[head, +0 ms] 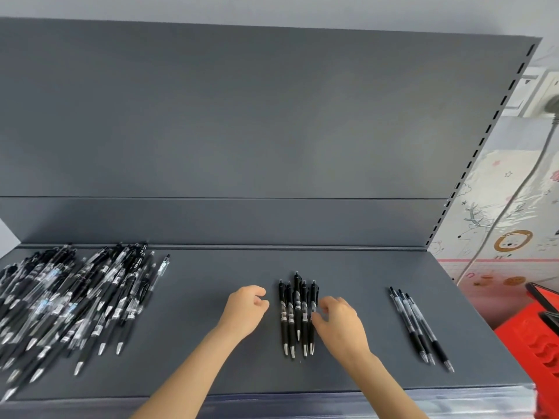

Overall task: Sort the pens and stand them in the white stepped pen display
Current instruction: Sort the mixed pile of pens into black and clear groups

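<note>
Pens (285, 325), black, labels too blurred to read, lie on the shelf (211, 358); left hand (246, 309) loosely curled, empty; right hand (340, 323) curled against them, grip unclear.

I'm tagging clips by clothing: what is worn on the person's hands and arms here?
Nothing that shows. The left hand and right hand are ungloved, with no ring, watch or bracelet visible. The left forearm and right forearm are bare to the picture's lower edge; no sleeve comes into view.

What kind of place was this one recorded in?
Likely a shop or stockroom: a grey retail shelf with a slotted upright, bulk pens heaped on it, and a red plastic basket beside it.
</note>
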`<state>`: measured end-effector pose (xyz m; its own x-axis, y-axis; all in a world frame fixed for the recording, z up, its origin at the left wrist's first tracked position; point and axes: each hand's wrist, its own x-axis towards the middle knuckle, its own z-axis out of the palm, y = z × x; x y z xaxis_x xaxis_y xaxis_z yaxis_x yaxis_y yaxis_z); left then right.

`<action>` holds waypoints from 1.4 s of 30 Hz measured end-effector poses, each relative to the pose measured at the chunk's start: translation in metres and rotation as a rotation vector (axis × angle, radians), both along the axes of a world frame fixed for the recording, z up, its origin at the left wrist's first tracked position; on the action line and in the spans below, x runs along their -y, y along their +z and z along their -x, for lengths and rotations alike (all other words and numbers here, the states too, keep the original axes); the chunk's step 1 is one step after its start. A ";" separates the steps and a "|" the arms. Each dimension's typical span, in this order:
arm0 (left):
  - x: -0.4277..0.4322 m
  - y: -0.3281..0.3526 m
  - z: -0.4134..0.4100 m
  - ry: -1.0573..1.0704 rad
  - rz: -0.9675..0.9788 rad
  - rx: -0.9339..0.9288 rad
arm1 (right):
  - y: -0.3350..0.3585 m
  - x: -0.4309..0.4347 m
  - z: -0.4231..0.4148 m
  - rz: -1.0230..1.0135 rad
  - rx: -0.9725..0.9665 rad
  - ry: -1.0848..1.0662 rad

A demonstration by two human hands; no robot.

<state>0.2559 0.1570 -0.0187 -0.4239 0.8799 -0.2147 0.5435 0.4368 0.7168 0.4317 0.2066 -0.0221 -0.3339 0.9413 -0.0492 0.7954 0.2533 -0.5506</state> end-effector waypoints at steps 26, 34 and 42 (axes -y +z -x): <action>0.181 0.012 0.217 0.356 -0.053 -0.317 | 0.025 0.103 0.219 0.018 0.051 0.435; 0.183 0.008 0.278 0.277 -0.024 -0.375 | 0.017 0.122 0.283 0.117 0.024 0.294; 0.134 0.014 0.292 0.178 0.094 -0.524 | 0.017 0.110 0.318 0.054 0.119 0.210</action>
<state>-0.0360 0.0233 -0.0046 -0.6353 0.7722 -0.0096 0.7284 0.6034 0.3245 0.1137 0.0969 -0.0050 -0.5107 0.8469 -0.1480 0.7887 0.3929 -0.4728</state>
